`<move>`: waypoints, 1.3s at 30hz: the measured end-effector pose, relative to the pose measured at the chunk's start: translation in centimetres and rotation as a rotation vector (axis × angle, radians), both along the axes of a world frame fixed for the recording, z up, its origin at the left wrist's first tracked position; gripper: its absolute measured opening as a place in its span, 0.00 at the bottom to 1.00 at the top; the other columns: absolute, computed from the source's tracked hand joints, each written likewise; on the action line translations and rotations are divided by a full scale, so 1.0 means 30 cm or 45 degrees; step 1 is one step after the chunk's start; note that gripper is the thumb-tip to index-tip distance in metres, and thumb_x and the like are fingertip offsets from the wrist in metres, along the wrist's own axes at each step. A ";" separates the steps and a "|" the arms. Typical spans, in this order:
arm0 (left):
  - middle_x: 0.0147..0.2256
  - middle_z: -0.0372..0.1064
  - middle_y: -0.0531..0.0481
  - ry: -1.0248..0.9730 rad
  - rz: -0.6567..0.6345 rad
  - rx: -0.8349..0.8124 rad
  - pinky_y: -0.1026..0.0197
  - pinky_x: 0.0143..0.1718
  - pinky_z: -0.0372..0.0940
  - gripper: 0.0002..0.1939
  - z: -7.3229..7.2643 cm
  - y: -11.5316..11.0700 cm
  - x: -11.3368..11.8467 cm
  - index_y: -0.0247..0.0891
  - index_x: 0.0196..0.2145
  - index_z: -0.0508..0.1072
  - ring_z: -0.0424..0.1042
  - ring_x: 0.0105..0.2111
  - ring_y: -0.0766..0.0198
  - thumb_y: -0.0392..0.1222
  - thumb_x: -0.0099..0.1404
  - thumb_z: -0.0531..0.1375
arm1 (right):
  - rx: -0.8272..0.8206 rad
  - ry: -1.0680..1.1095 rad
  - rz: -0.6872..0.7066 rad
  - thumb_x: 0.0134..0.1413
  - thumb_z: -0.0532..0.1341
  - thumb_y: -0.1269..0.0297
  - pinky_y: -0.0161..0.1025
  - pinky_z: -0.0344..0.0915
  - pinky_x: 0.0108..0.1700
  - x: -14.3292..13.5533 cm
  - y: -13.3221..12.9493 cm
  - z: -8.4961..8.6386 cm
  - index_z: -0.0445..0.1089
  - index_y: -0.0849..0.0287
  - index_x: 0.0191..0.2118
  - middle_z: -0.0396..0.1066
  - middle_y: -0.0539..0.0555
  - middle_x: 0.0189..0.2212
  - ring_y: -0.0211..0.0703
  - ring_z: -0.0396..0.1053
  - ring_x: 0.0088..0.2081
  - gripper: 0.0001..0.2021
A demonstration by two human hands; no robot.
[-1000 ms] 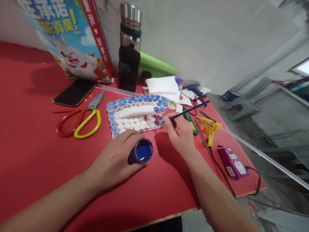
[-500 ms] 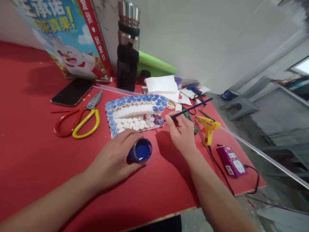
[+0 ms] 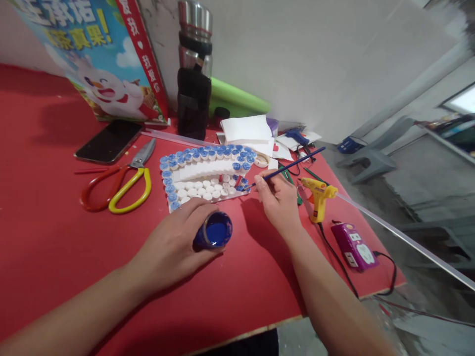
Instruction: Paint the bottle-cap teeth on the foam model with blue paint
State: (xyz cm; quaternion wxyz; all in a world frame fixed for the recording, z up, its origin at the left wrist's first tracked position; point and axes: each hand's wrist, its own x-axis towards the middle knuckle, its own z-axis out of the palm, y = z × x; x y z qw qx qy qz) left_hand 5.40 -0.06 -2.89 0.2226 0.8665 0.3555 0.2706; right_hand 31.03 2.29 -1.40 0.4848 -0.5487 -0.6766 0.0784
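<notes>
The craft piece (image 3: 204,170) lies on the red bench (image 3: 241,282), ahead of both hands; all positions below are taken from it. The left hand (image 3: 176,230) is curled around an uncapped jar (image 3: 200,240) of blue paint (image 3: 218,230) on its near side. The right hand (image 3: 276,200), just beyond its near right corner, pinches a slim paintbrush (image 3: 297,162) in a narrow grip, the tip at the dark blue pieces there; actual contact cannot be confirmed. Blue-topped pieces (image 3: 204,155) line its far and left edges, while white round pieces (image 3: 202,186) fill the near part. The step in hand is judged to be brushing blue onto the right-hand pieces. The next move appears to call for a steady tip, clear of neighbouring white faces, and a level jar. Scissors (image 3: 141,173) lie to its left, a yellow glue gun (image 3: 318,198) to its right.
</notes>
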 end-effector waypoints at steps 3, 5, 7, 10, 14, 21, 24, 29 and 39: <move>0.57 0.71 0.40 0.009 0.008 -0.009 0.46 0.55 0.72 0.25 -0.001 0.001 -0.001 0.42 0.59 0.68 0.74 0.55 0.45 0.48 0.68 0.68 | -0.005 -0.005 -0.026 0.71 0.60 0.58 0.39 0.68 0.33 0.003 0.007 -0.005 0.70 0.55 0.36 0.74 0.48 0.26 0.41 0.72 0.28 0.10; 0.57 0.72 0.40 0.010 0.016 -0.024 0.45 0.55 0.72 0.26 -0.001 0.001 -0.001 0.42 0.59 0.68 0.74 0.55 0.44 0.49 0.68 0.68 | 0.013 -0.010 -0.053 0.71 0.60 0.58 0.39 0.68 0.34 0.008 0.010 -0.006 0.70 0.54 0.36 0.74 0.49 0.27 0.41 0.73 0.28 0.10; 0.57 0.71 0.40 0.019 0.020 -0.039 0.44 0.56 0.72 0.26 -0.002 0.001 -0.001 0.43 0.59 0.68 0.74 0.55 0.43 0.50 0.68 0.68 | 0.025 -0.013 -0.073 0.72 0.60 0.57 0.39 0.69 0.34 0.010 0.011 -0.007 0.70 0.54 0.37 0.75 0.49 0.27 0.41 0.73 0.29 0.11; 0.57 0.71 0.39 0.024 0.023 -0.038 0.43 0.56 0.72 0.26 -0.007 0.001 -0.002 0.44 0.59 0.67 0.74 0.55 0.43 0.51 0.68 0.68 | 0.035 -0.026 -0.080 0.73 0.60 0.56 0.39 0.68 0.34 0.008 0.010 -0.010 0.70 0.54 0.37 0.74 0.48 0.27 0.41 0.71 0.27 0.11; 0.59 0.71 0.38 0.031 0.038 -0.013 0.41 0.58 0.71 0.30 -0.019 0.000 -0.005 0.43 0.62 0.65 0.73 0.58 0.41 0.53 0.68 0.68 | 0.022 -0.015 -0.016 0.73 0.59 0.57 0.40 0.67 0.32 0.001 0.010 -0.017 0.70 0.54 0.39 0.74 0.48 0.27 0.40 0.70 0.26 0.10; 0.59 0.72 0.38 0.019 0.044 0.008 0.41 0.58 0.72 0.33 -0.028 0.000 -0.005 0.42 0.63 0.63 0.74 0.58 0.40 0.54 0.67 0.69 | 0.036 -0.020 -0.038 0.72 0.60 0.60 0.39 0.68 0.34 0.001 0.008 -0.011 0.70 0.55 0.37 0.73 0.48 0.27 0.40 0.71 0.27 0.09; 0.59 0.72 0.37 0.023 0.054 0.002 0.41 0.58 0.71 0.33 -0.025 0.002 -0.003 0.41 0.63 0.64 0.74 0.58 0.40 0.54 0.67 0.69 | 0.024 -0.017 -0.021 0.72 0.60 0.61 0.39 0.67 0.34 0.002 0.009 -0.012 0.70 0.55 0.37 0.73 0.48 0.26 0.40 0.71 0.27 0.08; 0.58 0.73 0.38 0.004 0.048 0.001 0.42 0.57 0.72 0.32 -0.021 0.004 -0.002 0.40 0.62 0.65 0.75 0.56 0.40 0.53 0.67 0.69 | 0.026 -0.003 -0.032 0.72 0.60 0.61 0.39 0.67 0.34 0.001 0.012 -0.014 0.70 0.55 0.37 0.74 0.48 0.27 0.40 0.71 0.27 0.08; 0.56 0.74 0.40 0.009 0.091 -0.078 0.44 0.53 0.74 0.34 -0.019 -0.002 -0.006 0.44 0.63 0.64 0.77 0.53 0.42 0.53 0.65 0.70 | 0.015 0.047 -0.010 0.71 0.60 0.59 0.39 0.66 0.33 -0.004 0.007 -0.015 0.71 0.54 0.38 0.74 0.49 0.29 0.39 0.69 0.26 0.08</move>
